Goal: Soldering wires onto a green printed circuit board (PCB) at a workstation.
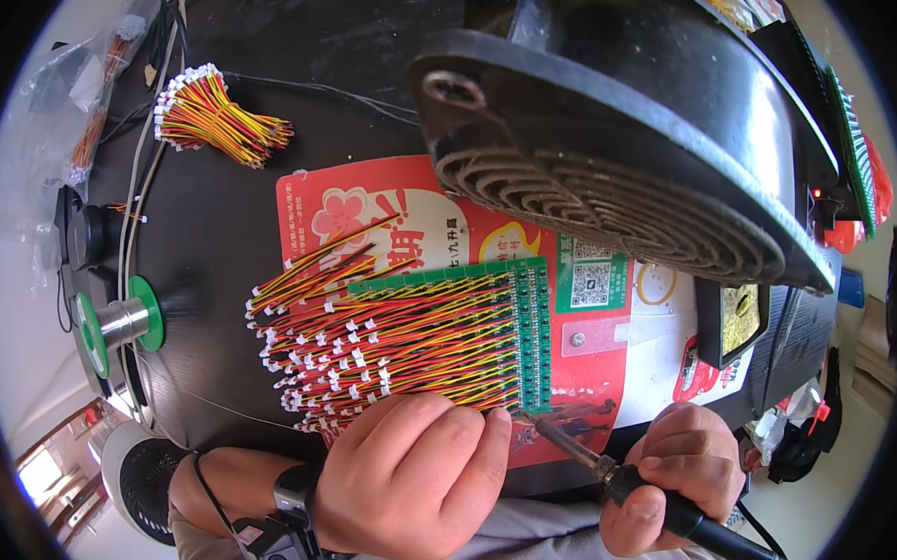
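Observation:
A black-handled soldering iron (693, 521) is gripped in my right hand (682, 475), its tip pointing left to the near edge of a green circuit board (534, 334). Many red, yellow and black wires (436, 335) run leftward from the board and end in white connectors (334, 370). My left hand (415, 474) is closed beside the board's near corner, fingertips close to the iron's tip. What its fingers pinch is hidden. From a spool of solder wire (123, 323) with green flanges, a thin strand runs toward this hand.
A large black fan (614, 157) overhangs the far side of the board. Under the work lies a red printed sheet (312, 194). A bundle of wires (220, 120) rests at the far left, near a clear plastic bag (54, 143). A small black tray (732, 322) stands right.

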{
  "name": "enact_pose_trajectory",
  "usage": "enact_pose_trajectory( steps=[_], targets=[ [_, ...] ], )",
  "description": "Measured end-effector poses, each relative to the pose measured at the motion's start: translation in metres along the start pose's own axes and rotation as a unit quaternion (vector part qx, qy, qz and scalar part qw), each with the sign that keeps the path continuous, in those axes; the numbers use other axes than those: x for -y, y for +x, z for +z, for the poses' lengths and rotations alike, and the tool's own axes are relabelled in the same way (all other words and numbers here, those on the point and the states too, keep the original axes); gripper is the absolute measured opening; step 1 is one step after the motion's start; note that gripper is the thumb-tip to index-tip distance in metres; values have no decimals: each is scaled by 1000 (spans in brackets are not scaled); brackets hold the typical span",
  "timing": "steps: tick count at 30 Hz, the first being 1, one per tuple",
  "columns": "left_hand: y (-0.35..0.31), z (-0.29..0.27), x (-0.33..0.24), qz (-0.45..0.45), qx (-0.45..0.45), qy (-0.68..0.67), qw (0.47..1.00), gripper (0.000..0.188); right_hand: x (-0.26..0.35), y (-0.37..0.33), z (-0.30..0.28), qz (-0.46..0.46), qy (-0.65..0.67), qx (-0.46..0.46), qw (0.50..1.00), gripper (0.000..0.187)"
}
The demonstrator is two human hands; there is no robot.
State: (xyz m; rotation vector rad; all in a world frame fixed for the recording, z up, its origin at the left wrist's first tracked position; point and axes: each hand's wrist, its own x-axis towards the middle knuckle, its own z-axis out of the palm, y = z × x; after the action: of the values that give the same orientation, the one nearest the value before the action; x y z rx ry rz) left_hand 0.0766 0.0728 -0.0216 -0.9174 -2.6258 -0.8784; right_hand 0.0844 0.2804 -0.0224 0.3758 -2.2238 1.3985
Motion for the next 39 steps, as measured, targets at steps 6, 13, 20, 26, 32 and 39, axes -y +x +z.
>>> enact_pose_trajectory(
  steps=[6,13,20,26,32,39],
  targets=[
    [1,0,0,0,4,5,1000,23,1,0,0,10,1,-2,1000,28],
    [1,0,0,-1,4,9,1000,22,-3,-3,1,-10,24,-38,999,27],
    [1,0,0,-3,10,5,1000,20,-7,-2,-1,-41,28,-38,998,24],
    [-1,-3,-2,-10,11,15,1000,20,-3,2,-5,-13,38,35,999,26],
    [1,-1,-1,-5,13,6,1000,22,-3,2,-6,-11,21,36,999,27],
    [6,-14,7,6,11,-15,1000,23,-7,-1,-2,-46,26,-71,996,29]
  ],
)
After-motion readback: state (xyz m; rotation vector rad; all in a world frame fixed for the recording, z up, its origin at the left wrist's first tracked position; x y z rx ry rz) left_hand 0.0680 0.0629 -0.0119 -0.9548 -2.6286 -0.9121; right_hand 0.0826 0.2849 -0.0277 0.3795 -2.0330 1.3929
